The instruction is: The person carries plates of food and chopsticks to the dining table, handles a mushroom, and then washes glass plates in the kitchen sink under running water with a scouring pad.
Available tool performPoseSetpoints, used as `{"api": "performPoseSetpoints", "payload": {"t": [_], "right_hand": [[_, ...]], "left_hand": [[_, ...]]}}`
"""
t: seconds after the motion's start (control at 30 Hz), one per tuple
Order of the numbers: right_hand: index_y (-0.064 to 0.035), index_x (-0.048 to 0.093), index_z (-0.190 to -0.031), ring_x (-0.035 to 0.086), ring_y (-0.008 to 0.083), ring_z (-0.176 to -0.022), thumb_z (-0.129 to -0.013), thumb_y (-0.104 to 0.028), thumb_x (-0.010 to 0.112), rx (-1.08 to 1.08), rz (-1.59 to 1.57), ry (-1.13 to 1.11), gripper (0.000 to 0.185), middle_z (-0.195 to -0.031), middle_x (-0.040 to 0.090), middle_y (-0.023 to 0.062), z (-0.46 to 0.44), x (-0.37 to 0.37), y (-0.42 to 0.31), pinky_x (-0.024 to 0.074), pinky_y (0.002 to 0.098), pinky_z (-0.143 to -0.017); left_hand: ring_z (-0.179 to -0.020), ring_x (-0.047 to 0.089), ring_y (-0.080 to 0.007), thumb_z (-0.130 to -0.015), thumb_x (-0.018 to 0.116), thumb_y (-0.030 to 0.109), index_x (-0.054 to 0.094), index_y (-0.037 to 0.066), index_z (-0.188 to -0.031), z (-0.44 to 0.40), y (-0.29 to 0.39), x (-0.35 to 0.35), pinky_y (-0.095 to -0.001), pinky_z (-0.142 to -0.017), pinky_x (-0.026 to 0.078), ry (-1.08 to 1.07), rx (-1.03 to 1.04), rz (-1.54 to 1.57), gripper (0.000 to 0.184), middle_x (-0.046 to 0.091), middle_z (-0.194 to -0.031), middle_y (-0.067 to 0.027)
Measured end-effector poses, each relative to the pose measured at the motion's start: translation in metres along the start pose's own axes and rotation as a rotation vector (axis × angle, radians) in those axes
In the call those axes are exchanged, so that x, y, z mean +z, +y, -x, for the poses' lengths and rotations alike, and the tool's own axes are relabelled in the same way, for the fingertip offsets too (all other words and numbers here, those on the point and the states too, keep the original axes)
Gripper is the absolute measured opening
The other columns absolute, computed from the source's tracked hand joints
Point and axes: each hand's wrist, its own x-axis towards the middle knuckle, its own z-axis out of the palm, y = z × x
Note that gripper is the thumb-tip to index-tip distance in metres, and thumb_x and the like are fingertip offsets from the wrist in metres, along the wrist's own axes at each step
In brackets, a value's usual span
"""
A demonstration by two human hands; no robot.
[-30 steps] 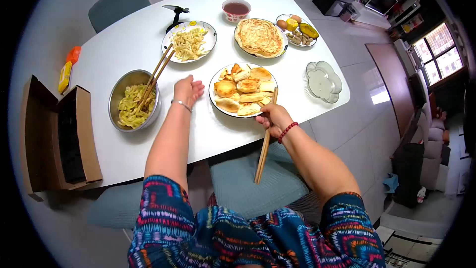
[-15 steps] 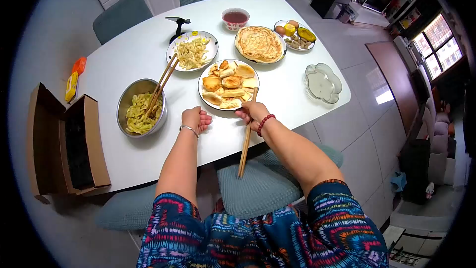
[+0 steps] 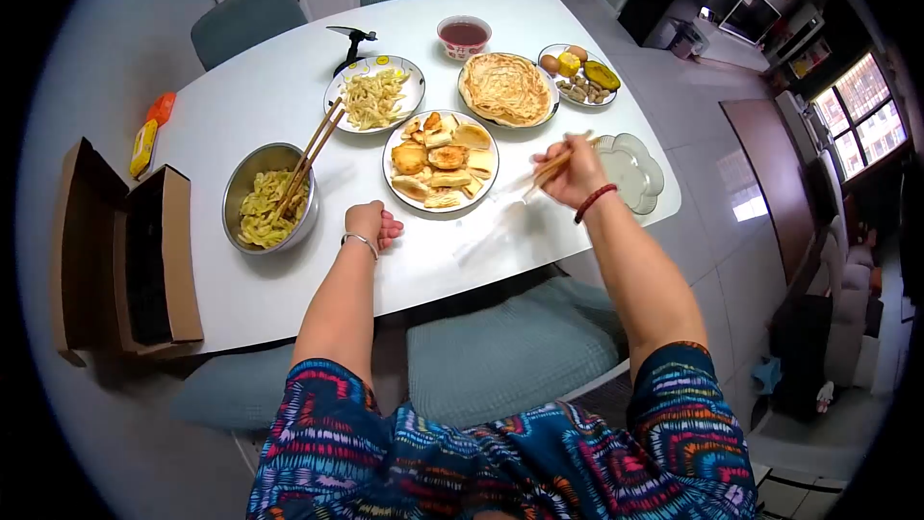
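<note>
My right hand [image 3: 575,173] grips a pair of wooden chopsticks [image 3: 551,171], partly smeared by motion, between the plate of browned slices and the flower-shaped glass dish [image 3: 630,171]. The hand overlaps that dish's left edge in the view. My left hand [image 3: 371,222] rests at the table's near side with its fingers curled in, and nothing shows in it. Just beyond it is the white plate [image 3: 389,176] with golden-browned slices [image 3: 445,156]. To its left stands a steel bowl [image 3: 231,195] of yellow-green food [image 3: 262,215], with another pair of chopsticks [image 3: 310,160] leaning in it.
Farther back are a plate of pale strips [image 3: 375,99], a bowl of dark red liquid [image 3: 464,36], a plate of flatbread [image 3: 507,89], and a plate with eggs and peanuts [image 3: 580,87]. An open cardboard box [image 3: 178,260] lies left. Chairs [image 3: 510,351] surround the white table [image 3: 423,284].
My right hand has moved right and away from me with the chopsticks, from the plate's near edge to beside the glass dish. My left hand stays nearly in place, fingers still curled.
</note>
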Motion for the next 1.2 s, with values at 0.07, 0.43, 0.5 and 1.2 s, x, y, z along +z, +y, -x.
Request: {"api": "performPoseSetpoints", "payload": {"t": [0.07,0.43,0.5,1.2], "right_hand": [[-0.0065,0.045,-0.064,0.039,0.0109,-0.044,-0.086,-0.029,0.032,0.019,0.136,-0.147,0.034,-0.056,0.043,0.0019,-0.011,-0.018,-0.033,0.0358,0.0226,-0.038],[-0.0008,0.050,-0.089,0.052,0.0181,-0.066,-0.083,-0.013,0.052,-0.205,-0.268,-0.363,0.014,-0.080,0.048,0.0075,-0.092,-0.007,-0.102,0.0508,0.0287,-0.061],[0.0014,0.049,-0.089,0.052,0.0209,-0.075,-0.086,-0.019,0.046,-0.223,-0.265,-0.414,0.021,-0.088,0.048,0.0118,-0.104,-0.004,-0.113,0.0501,0.0316,-0.068],[0.0019,0.046,-0.091,0.051,0.0205,-0.075,-0.085,-0.018,0.050,-0.176,-0.365,-0.178,0.022,-0.086,0.047,0.0131,-0.285,0.069,-0.112,0.0505,0.0318,-0.070]], "left_hand": [[-0.037,0.048,-0.0111,-0.079,0.041,0.020,0.049,0.006,-0.070,0.002,0.002,0.004,-0.0235,-0.031,0.035,0.024,-0.002,-0.023,0.019,0.060,-0.060,-0.0111],[-0.035,0.045,-0.0116,-0.077,0.043,0.019,0.050,0.004,-0.066,0.005,0.012,0.042,-0.0242,-0.029,0.032,0.132,0.012,-0.029,0.019,0.058,-0.057,-0.0120],[-0.034,0.044,-0.0115,-0.076,0.044,0.018,0.049,0.004,-0.064,0.004,0.015,0.047,-0.0245,-0.029,0.031,0.144,0.020,-0.029,0.019,0.058,-0.055,-0.0121],[-0.030,0.038,-0.0137,-0.074,0.044,0.019,0.049,0.003,-0.062,-0.044,0.041,0.057,-0.0269,-0.027,0.028,0.230,-0.041,-0.044,0.021,0.053,-0.049,-0.0113]]}}
